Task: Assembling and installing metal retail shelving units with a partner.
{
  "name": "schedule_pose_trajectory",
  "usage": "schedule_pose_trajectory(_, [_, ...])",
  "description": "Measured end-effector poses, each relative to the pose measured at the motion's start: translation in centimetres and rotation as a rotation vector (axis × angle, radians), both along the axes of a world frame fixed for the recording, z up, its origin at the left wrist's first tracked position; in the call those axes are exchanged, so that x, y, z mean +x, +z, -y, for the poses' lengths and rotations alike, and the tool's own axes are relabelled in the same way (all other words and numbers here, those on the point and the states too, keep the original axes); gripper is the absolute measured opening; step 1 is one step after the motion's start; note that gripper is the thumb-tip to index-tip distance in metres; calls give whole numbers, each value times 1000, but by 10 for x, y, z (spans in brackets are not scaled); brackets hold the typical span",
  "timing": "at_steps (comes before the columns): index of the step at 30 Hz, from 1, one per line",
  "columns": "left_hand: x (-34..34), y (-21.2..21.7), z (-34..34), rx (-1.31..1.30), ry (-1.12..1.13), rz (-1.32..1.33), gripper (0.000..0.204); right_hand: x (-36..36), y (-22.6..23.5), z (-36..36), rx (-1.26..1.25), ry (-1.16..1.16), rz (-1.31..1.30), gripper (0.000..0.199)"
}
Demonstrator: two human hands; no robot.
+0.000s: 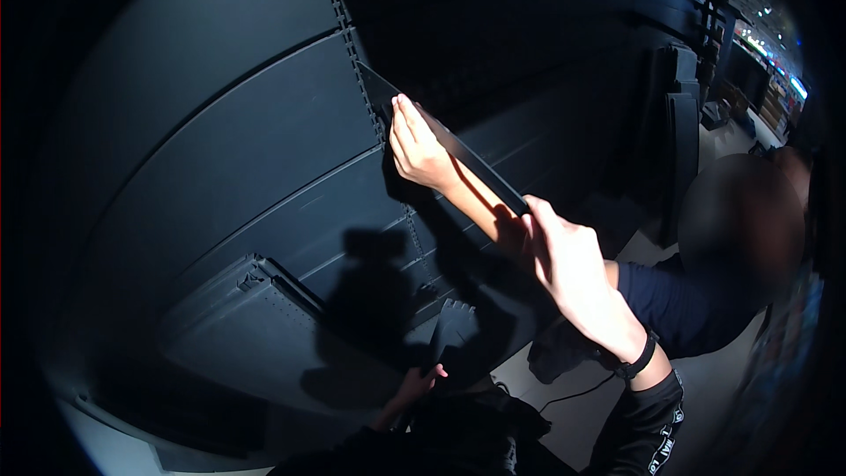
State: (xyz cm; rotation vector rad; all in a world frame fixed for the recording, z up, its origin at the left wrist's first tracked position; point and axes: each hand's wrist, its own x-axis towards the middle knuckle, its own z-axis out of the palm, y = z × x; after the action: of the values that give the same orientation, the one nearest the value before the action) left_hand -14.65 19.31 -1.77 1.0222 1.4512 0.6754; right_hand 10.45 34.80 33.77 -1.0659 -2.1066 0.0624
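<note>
My right hand (573, 269), with a dark band at the wrist, is closed around the near end of a black shelf bracket (485, 169). That bracket slants up and left to the slotted upright (368, 106) on the dark back panel. A co-worker's hand (419, 148) is at the bracket's far end, beside the upright. Low in the middle, my left hand (416, 388) grips a second black bracket (455, 322), whose hooked end points up. Whether the first bracket's hooks sit in the slots is too dark to tell.
The co-worker, in a dark blue top (696, 304), leans in from the right. A dark shelf (238, 326) sits low on the left. Long dark strips (683, 141) stand at the right. A thin cable (577, 395) lies on the pale floor. Shadows cover the panels.
</note>
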Motion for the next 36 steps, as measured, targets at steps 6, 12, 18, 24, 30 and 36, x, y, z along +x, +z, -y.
schedule_pose_trajectory(6, [1, 8, 1, 108, 52, -39, 36, -3, 85, 1, 104, -14, 43, 10])
schedule_pose_trajectory(12, [-4, 2, 1, -7, 104, 94, 35, -20, 113, 15, 65, -22, 164, 16])
schedule_pose_trajectory(18, [-6, -14, 0, 70, 100, 255, 32, -17, 112, 13, 280, -99, 189, 19])
schedule_pose_trajectory(24, [-13, -35, 2, 63, 23, 121, 29, -18, 102, 17, 370, -130, 345, 28])
schedule_pose_trajectory(30, [-21, -52, 13, 316, 54, 99, 26, -10, 103, 9, 385, -114, 284, 23])
schedule_pose_trajectory(36, [-29, -38, 14, 157, 84, 200, 22, -8, 108, 10, 199, -132, 314, 25])
